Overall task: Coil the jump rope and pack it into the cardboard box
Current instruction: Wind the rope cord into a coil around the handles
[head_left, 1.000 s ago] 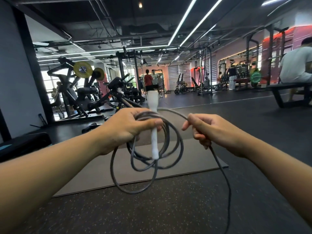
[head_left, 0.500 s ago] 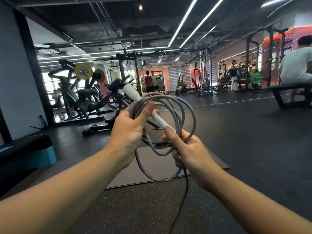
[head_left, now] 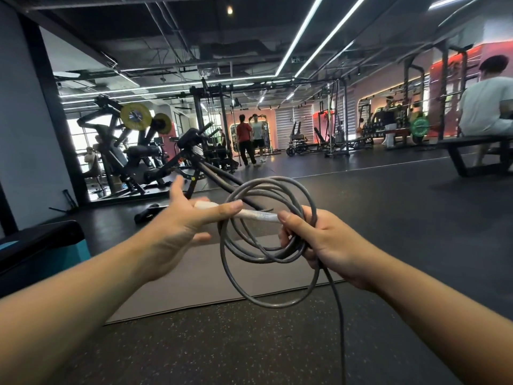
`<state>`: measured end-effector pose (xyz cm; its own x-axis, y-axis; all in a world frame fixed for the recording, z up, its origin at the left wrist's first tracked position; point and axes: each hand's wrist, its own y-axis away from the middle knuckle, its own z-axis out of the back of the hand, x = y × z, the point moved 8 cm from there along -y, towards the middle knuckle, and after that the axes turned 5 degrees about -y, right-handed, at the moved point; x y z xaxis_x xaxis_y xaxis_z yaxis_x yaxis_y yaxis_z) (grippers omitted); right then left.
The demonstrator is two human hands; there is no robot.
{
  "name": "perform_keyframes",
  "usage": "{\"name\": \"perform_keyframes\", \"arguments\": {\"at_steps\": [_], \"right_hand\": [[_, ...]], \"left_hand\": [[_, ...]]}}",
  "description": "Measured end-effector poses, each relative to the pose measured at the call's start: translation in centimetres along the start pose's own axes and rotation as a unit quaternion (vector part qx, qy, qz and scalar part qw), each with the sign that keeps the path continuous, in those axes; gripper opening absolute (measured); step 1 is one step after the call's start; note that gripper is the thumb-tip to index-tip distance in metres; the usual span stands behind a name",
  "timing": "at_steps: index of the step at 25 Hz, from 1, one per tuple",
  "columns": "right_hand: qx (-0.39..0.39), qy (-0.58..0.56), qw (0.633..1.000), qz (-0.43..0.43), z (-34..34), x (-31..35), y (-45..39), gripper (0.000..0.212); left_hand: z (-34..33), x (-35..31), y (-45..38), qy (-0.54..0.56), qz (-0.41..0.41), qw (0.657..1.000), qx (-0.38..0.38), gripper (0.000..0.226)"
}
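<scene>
A grey jump rope point(head_left: 277, 305) hangs in several loops in front of me. My right hand point(head_left: 330, 245) is closed around the gathered loops and the end of a white handle point(head_left: 258, 215). That handle lies level, reaching left to my left hand point(head_left: 180, 226). My left hand has its fingers spread, and only its thumb lies along the handle. A loose tail of rope point(head_left: 340, 315) drops from my right fist toward the floor. No cardboard box is in view.
A grey-brown mat point(head_left: 200, 276) lies on the dark speckled gym floor below my hands. At the left edge stands a black and teal bench point(head_left: 41, 245). Weight machines point(head_left: 133, 151) stand behind it. A person sits on a bench point(head_left: 472, 143) at the far right; others stand farther back.
The coil passed from my left hand into my right, which now grips it. My left hand let go and spread its fingers. The white handle swung from upright to level.
</scene>
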<state>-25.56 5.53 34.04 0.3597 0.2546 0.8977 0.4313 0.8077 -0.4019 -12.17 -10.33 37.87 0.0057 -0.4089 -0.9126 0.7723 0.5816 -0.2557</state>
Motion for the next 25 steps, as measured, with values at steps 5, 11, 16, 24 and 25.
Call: {"name": "perform_keyframes", "arguments": {"at_steps": [5, 11, 16, 24, 25], "right_hand": [[0.067, 0.239, 0.968, 0.03, -0.1, 1.9, -1.3, 0.047], [0.157, 0.373, 0.914, 0.029, -1.7, 2.9, -2.2, 0.019], [0.178, 0.336, 0.925, 0.024, -1.1, 3.2, -1.3, 0.015], [0.08, 0.165, 0.983, -0.004, 4.2, 3.4, -0.4, 0.032], [0.035, 0.137, 0.99, 0.006, 5.1, 3.1, -0.4, 0.039]], "left_hand": [[-3.3, -7.6, 0.1, -0.403, -0.168, 0.89, 0.133, 0.125], [-10.1, -6.0, -1.3, -0.537, -0.035, 0.775, 0.33, 0.081], [-10.0, -2.6, -0.5, -0.388, -0.03, 0.861, 0.328, 0.053], [-4.7, -2.2, 0.2, -0.2, -0.071, 0.945, 0.248, 0.057], [-4.4, -2.2, 0.3, -0.111, -0.059, 0.965, 0.229, 0.057]]}}
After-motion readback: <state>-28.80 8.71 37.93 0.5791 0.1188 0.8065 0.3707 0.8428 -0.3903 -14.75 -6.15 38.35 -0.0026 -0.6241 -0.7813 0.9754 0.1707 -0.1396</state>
